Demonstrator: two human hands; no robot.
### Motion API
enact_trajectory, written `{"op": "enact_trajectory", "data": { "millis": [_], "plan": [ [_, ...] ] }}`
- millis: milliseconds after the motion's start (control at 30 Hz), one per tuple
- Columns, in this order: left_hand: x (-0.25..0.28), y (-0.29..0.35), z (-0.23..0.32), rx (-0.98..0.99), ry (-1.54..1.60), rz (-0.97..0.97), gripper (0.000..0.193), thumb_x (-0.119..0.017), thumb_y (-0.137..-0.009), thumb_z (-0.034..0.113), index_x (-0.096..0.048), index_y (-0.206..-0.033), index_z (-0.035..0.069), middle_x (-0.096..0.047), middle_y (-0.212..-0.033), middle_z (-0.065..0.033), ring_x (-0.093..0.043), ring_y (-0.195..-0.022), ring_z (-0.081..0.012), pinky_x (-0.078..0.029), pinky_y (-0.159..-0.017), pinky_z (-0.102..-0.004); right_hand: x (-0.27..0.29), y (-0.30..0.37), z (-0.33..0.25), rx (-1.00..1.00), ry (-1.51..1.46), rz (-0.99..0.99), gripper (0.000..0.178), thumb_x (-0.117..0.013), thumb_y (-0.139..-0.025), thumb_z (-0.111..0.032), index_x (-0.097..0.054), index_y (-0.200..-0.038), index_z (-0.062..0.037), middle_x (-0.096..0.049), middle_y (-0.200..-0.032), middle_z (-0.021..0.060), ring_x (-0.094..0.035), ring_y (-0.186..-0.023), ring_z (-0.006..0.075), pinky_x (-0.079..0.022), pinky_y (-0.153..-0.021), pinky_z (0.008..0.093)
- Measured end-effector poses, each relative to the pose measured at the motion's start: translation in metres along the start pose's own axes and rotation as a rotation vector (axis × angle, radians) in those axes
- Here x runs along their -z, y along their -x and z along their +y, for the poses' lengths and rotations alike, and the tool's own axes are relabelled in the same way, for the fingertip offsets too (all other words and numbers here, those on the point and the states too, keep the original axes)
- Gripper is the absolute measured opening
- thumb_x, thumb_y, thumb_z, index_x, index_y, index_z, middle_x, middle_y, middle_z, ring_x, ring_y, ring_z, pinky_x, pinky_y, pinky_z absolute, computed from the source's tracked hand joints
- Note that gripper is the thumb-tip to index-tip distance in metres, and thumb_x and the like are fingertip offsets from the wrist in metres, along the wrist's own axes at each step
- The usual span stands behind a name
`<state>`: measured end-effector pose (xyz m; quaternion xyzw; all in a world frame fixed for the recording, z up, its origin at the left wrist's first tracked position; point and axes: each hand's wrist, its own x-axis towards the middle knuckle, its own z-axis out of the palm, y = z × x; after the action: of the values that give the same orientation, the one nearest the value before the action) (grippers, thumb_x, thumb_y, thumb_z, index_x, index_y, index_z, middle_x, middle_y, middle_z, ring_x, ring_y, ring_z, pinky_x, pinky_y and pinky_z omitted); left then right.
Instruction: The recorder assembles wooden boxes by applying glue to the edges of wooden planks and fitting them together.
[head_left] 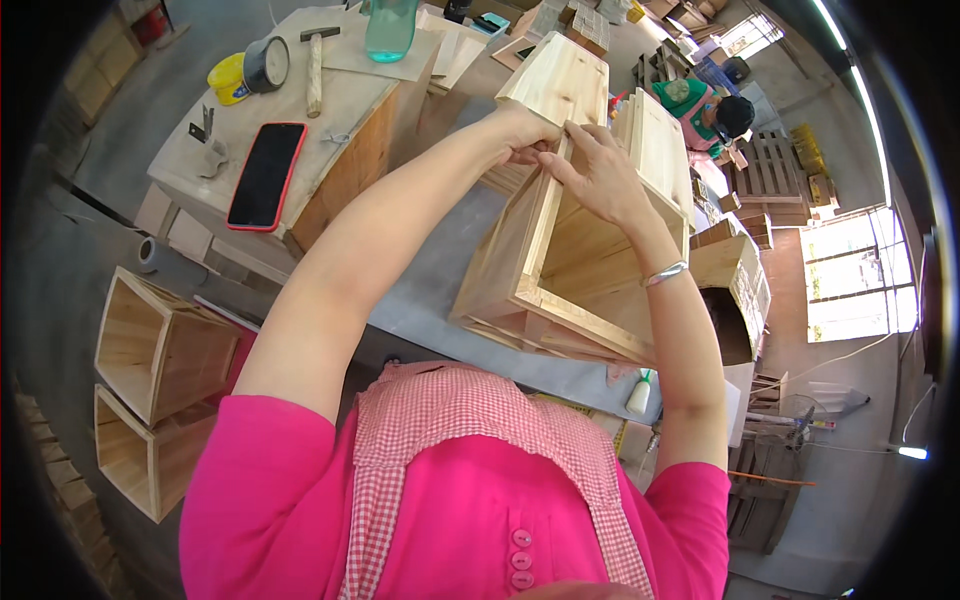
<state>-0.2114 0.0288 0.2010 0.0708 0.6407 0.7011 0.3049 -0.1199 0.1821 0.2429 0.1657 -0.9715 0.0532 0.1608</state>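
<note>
An unpainted wooden box (520, 290) with an open top stands tilted in view on the grey workbench before me. At its far left corner my left hand (527, 132) is closed, fingers curled in against the rim; what they hold, if anything, is hidden. My right hand (600, 178) grips the same corner, thumb on the near side and fingers over the rim, a silvery bangle at its wrist. Just beyond both hands is a pale wooden piece (565, 78), its near end by my left knuckles. Another wooden piece (660, 150) stands right of the box.
On a side table to the left lie a phone with a red edge (268, 176), a hammer (315, 75), a yellow tub (229, 80) and a green bottle (390, 28). Two wooden boxes (150, 350) stack at lower left. A small white bottle (640, 392) is near my right forearm. A co-worker (705, 115) sits beyond.
</note>
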Motion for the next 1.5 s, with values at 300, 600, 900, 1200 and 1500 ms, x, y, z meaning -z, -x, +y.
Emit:
{"op": "enact_trajectory", "data": {
  "millis": [300,600,900,1200,1500],
  "plan": [
    [0.023,-0.051,-0.015,0.231,0.533,-0.235,0.010,-0.070,-0.080,0.009,-0.061,-0.082,0.008,-0.063,-0.071,-0.0008,-0.059,-0.058,-0.0089,-0.049,-0.055,-0.0215,0.000,0.003,-0.007,-0.070,-0.077,-0.026,0.061,-0.066,-0.088,-0.040,-0.058,-0.130,0.0031,-0.056,-0.129,0.0249,-0.055,-0.120,0.0391,-0.044,-0.102,0.0413],
    [0.019,-0.045,-0.027,0.062,0.473,-0.323,0.010,-0.064,-0.087,0.017,-0.058,-0.081,0.012,-0.062,-0.070,0.0021,-0.057,-0.056,-0.0092,-0.043,-0.051,-0.0247,-0.010,0.000,-0.002,-0.024,-0.089,0.006,0.059,-0.065,-0.087,-0.041,-0.060,-0.127,0.0019,-0.057,-0.126,0.0276,-0.055,-0.119,0.0413,-0.043,-0.103,0.0444],
    [0.010,0.100,-0.070,-0.018,0.740,-0.438,0.028,-0.055,-0.097,0.023,-0.059,-0.116,0.003,-0.057,-0.088,-0.0001,-0.051,-0.070,-0.0063,-0.048,-0.070,-0.0280,-0.016,-0.001,0.013,0.000,-0.097,0.039,0.060,-0.063,-0.088,-0.041,-0.059,-0.130,0.0011,-0.058,-0.127,0.0229,-0.056,-0.119,0.0364,-0.043,-0.103,0.0386],
    [0.002,0.165,-0.078,-0.120,0.839,-0.377,0.044,-0.054,-0.100,0.025,-0.047,-0.137,0.001,-0.053,-0.100,-0.0041,-0.052,-0.077,-0.0064,-0.052,-0.072,-0.0282,-0.016,-0.001,0.013,-0.075,-0.119,-0.018,0.060,-0.062,-0.089,-0.042,-0.059,-0.131,-0.0003,-0.057,-0.129,0.0219,-0.056,-0.119,0.0359,-0.043,-0.102,0.0384],
    [-0.008,0.164,-0.058,-0.406,0.391,0.052,0.040,-0.060,-0.096,0.026,-0.058,-0.129,0.005,-0.062,-0.126,-0.0081,-0.051,-0.122,-0.0169,-0.034,-0.106,-0.0391,-0.005,0.026,0.015,-0.001,-0.110,0.096,0.058,-0.062,-0.090,-0.047,-0.061,-0.130,-0.0051,-0.054,-0.132,0.0292,-0.052,-0.123,0.0427,-0.042,-0.105,0.0454]
  ]
}}
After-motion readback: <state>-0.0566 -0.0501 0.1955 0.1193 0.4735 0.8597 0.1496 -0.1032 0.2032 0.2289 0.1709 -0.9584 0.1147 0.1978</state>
